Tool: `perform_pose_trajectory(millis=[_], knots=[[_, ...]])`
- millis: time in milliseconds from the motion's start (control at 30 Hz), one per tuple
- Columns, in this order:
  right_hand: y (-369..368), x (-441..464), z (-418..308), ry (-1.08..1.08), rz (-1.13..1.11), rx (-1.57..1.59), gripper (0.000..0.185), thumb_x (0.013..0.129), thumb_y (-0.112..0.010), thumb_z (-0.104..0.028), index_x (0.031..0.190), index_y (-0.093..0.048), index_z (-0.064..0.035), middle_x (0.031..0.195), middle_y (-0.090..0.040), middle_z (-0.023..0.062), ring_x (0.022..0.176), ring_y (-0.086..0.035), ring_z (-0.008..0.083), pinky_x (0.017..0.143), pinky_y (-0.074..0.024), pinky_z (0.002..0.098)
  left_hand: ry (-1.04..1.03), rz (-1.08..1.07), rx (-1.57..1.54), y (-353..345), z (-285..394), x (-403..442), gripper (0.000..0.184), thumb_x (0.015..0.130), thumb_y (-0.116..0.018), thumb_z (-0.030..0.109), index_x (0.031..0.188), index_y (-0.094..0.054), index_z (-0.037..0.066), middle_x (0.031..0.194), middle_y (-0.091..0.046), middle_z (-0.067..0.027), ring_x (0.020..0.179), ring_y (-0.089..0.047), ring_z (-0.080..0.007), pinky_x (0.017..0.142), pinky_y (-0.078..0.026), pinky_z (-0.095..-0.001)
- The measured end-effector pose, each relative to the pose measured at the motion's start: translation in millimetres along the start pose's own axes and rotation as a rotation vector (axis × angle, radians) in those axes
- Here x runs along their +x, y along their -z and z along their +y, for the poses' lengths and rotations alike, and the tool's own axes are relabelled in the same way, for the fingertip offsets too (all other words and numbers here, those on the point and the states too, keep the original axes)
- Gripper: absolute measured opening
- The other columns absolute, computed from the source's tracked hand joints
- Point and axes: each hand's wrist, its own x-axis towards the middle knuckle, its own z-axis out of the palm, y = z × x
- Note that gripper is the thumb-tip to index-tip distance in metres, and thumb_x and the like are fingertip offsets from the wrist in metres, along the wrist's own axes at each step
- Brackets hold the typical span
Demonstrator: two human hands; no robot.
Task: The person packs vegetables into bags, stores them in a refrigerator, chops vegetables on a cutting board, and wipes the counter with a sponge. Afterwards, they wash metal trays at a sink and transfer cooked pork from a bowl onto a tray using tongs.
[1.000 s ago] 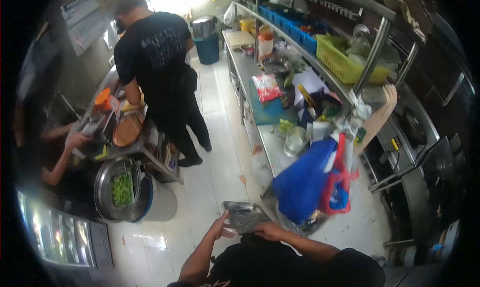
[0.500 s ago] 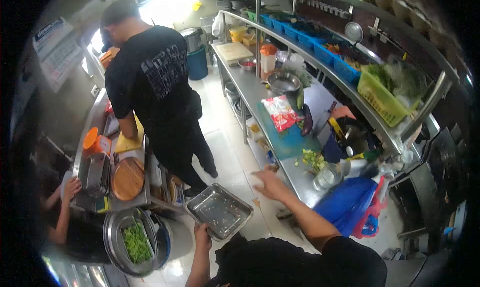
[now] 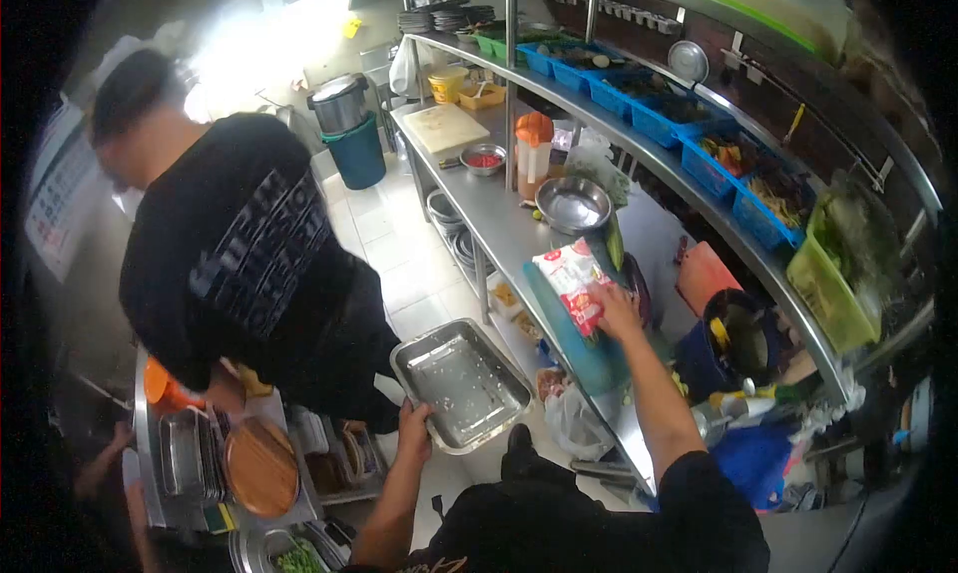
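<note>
Left hand (image 3: 415, 425) gripping a rectangular steel tray (image 3: 461, 381) left of the flat teal cutting board (image 3: 596, 369), right hand (image 3: 617, 311) at a red-and-white plastic packet (image 3: 567, 272) on that board, its grip unclear.

A single head-worn camera faces forward and down, near above both hands (image 3: 415, 429)

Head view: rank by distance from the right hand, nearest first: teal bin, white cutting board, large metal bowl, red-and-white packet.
1. Red-and-white packet: right at the right hand.
2. Large metal bowl: on the table, just beyond the packet.
3. White cutting board: toward the table's far end.
4. Teal bin: on the floor, past the table.
</note>
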Motion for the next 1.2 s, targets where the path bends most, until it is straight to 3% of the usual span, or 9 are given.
perform_pose_trajectory(millis=[100,300,533,633,767,867,1033,1133,1200], knots=[[-9,14,3,0.063,0.022,-0.015,0.055,0.07,-0.055,-0.01,0.122,-0.046,-0.0239,0.112,-0.046,0.0133,0.104,-0.046,0.0341,0.091,-0.0329,0.0471,-0.003,0.034,-0.004,-15,21,35,0.048,0.07,-0.048,0.004,0.117,-0.042,-0.001,0.103,-0.054,-0.011,0.093,-0.053,-0.0212,0.083,-0.041,-0.0328],[-13,29,15,0.176,-0.025,0.183,0.048,0.067,-0.062,-0.012,0.114,-0.052,-0.0179,0.108,-0.048,0.0118,0.102,-0.047,0.0304,0.092,-0.0341,0.0412,-0.021,0.038,-0.017,-22,52,84,0.046,0.071,-0.048,0.004,0.116,-0.042,-0.001,0.102,-0.054,-0.0113,0.089,-0.054,-0.0202,0.079,-0.044,-0.0316],[-4,21,11,0.135,-0.018,-0.059,0.032,0.069,-0.059,-0.01,0.1,-0.055,-0.0141,0.099,-0.052,0.0081,0.101,-0.047,0.0276,0.098,-0.0263,0.0504,0.006,-0.022,0.111,-29,75,159,0.046,0.068,-0.05,0.004,0.113,-0.045,-0.004,0.097,-0.056,-0.0105,0.082,-0.055,-0.0177,0.071,-0.045,-0.0275],[-11,39,23,0.218,-0.069,-0.132,0.023,0.07,-0.054,-0.006,0.092,-0.058,-0.0132,0.09,-0.054,0.0079,0.093,-0.05,0.0286,0.094,-0.0325,0.0466,0.014,-0.088,0.167,-22,81,206,0.052,0.067,-0.054,0.007,0.116,-0.042,-0.005,0.089,-0.056,-0.0091,0.072,-0.054,-0.0155,0.063,-0.044,-0.0269],[21,71,-3,0.237,0.041,-0.026,0.021,0.07,-0.052,-0.004,0.088,-0.06,-0.0114,0.094,-0.058,0.0092,0.086,-0.051,0.0298,0.081,-0.0391,0.0423,-0.044,-0.04,0.32,-10,77,257,0.059,0.068,-0.055,0.008,0.121,-0.036,-0.007,0.085,-0.055,-0.0105,0.065,-0.052,-0.0133,0.056,-0.042,-0.026],[55,110,-33,0.153,0.052,0.007,0.026,0.071,-0.052,-0.003,0.094,-0.061,-0.01,0.087,-0.058,0.0085,0.082,-0.053,0.0273,0.074,-0.043,0.0361,-0.02,-0.005,0.352,-41,100,237,0.064,0.068,-0.055,0.008,0.125,-0.031,-0.008,0.088,-0.055,-0.0129,0.069,-0.053,-0.0146,0.06,-0.044,-0.0264],[72,199,-85,0.349,0.134,0.017,0.017,0.072,-0.056,-0.016,0.088,-0.057,-0.0103,0.082,-0.056,0.0073,0.077,-0.056,0.028,0.064,-0.0453,0.039,0.022,-0.088,0.332,-32,84,258,0.07,0.069,-0.058,0.006,0.126,-0.024,-0.015,0.1,-0.054,-0.0179,0.083,-0.054,-0.0166,0.069,-0.045,-0.0263],[71,245,-99,0.283,0.054,0.163,0.015,0.079,-0.052,-0.017,0.09,-0.057,-0.0088,0.083,-0.055,0.0118,0.079,-0.055,0.0324,0.064,-0.0448,0.0422,-0.048,-0.011,0.303,-43,91,259,0.068,0.07,-0.056,0.006,0.126,-0.024,-0.016,0.096,-0.054,-0.0163,0.079,-0.054,-0.0148,0.064,-0.045,-0.0251],[74,272,-107,0.313,0.098,0.231,0.016,0.082,-0.049,-0.018,0.091,-0.056,-0.0074,0.084,-0.055,0.0139,0.079,-0.055,0.0344,0.066,-0.0444,0.0432,-0.068,0.02,0.346,-47,93,262,0.05,0.071,-0.053,0.005,0.116,-0.037,-0.011,0.087,-0.054,-0.0108,0.071,-0.051,-0.0122,0.057,-0.042,-0.0233]])
